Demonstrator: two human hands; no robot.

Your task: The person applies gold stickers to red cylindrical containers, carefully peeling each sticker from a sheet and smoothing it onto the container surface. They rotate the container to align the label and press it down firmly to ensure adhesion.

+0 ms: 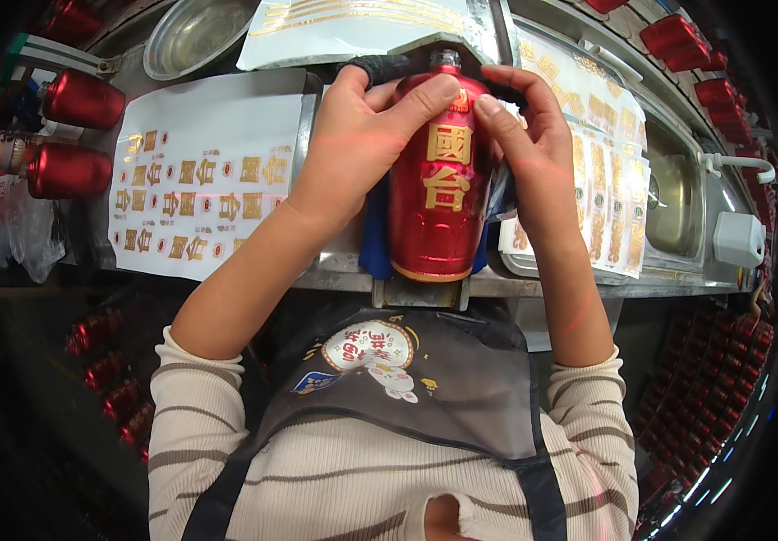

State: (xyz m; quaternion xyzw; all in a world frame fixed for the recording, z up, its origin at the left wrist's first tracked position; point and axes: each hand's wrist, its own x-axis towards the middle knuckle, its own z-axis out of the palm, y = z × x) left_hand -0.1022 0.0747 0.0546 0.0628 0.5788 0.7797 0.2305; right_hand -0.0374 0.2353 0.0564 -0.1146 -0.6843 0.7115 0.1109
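A glossy red bottle (437,239) lies with its neck away from me, over a blue cloth (376,236) at the edge of the metal counter. Large gold characters run down its front. My left hand (357,135) grips the upper left side, its thumb lying on the shoulder beside a small gold-and-red emblem (459,101). From the other side my right hand (538,131) closes round the shoulder, thumb tip at the emblem's right edge. Black coverings wrap fingers of both hands. The fingertips behind the bottle are hidden.
Sheets of gold decals lie left (217,117), right (619,216) and beyond the bottle (335,36). A metal bowl (195,41) stands far left, near red bottles (71,171). At right are a sink (673,212) and a white jug (739,239). Red bottles line the lower right (704,379).
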